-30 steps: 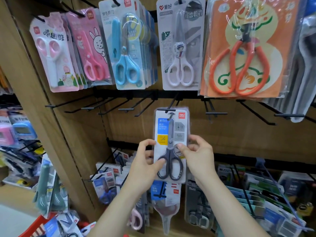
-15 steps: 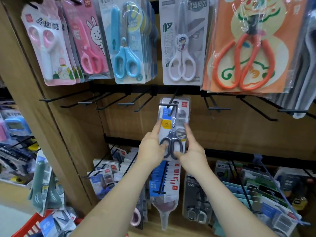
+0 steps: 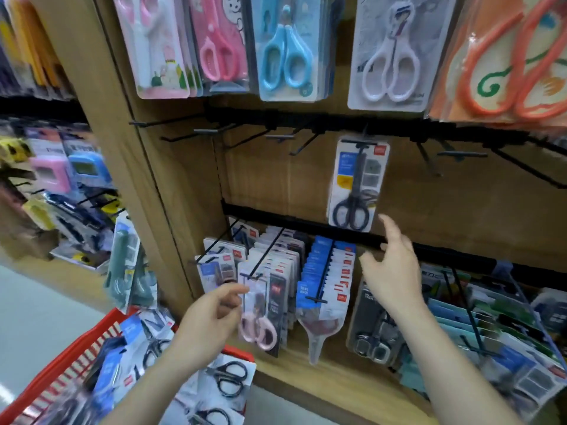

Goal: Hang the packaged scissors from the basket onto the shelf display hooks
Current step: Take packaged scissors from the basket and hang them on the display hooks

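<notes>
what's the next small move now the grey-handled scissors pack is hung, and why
Probably lower the left hand into the red plastic basket for another packaged pair of black-handled scissors: the hung grey-handled scissors pack sits on its black wire hook, both hands hold nothing, and the left is nearest the basket.

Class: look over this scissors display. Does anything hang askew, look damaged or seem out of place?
Nothing looks damaged or spilled. Only the dark-handled scissors pack stands out: it hangs alone on the middle row, among bare hooks.
</notes>
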`<action>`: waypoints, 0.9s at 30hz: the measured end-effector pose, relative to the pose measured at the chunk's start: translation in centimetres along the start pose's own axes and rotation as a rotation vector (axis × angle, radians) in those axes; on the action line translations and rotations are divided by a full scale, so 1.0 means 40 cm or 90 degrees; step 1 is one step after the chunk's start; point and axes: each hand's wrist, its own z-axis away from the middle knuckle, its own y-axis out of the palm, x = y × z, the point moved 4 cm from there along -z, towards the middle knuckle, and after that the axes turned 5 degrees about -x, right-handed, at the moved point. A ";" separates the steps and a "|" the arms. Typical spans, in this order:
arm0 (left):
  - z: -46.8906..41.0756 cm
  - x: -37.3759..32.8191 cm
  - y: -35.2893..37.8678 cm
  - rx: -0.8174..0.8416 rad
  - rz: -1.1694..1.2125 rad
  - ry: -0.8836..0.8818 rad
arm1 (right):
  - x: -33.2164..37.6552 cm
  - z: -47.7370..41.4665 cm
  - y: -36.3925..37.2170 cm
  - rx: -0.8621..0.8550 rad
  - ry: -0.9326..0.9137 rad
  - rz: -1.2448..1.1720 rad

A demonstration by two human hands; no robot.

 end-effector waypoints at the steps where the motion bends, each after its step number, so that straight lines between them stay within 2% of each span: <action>1: 0.015 0.035 -0.021 -0.013 -0.003 -0.016 | 0.006 0.011 0.006 0.014 0.011 -0.018; 4: 0.052 0.124 -0.079 -0.060 -0.008 -0.073 | 0.046 0.056 0.058 0.109 0.042 -0.094; 11: 0.139 0.324 -0.147 -0.136 -0.059 -0.225 | 0.186 0.233 0.291 0.431 -0.042 -0.130; 13: 0.159 0.379 -0.144 -0.094 -0.119 -0.267 | 0.194 0.286 0.373 0.525 -0.041 -0.096; 17: 0.204 0.481 -0.103 0.069 -0.273 -0.345 | 0.151 0.407 0.550 0.704 -0.041 0.057; 19: 0.226 0.510 -0.076 0.120 -0.341 -0.359 | 0.095 0.458 0.606 0.708 0.015 0.095; 22: 0.239 0.526 -0.033 0.154 -0.323 -0.363 | -0.025 0.503 0.682 0.652 0.160 0.059; 24: 0.238 0.528 -0.006 0.129 -0.229 -0.386 | -0.131 0.505 0.762 0.613 0.234 0.007; 27: 0.237 0.539 0.024 0.060 -0.029 -0.441 | -0.092 0.486 0.731 0.527 0.238 -0.015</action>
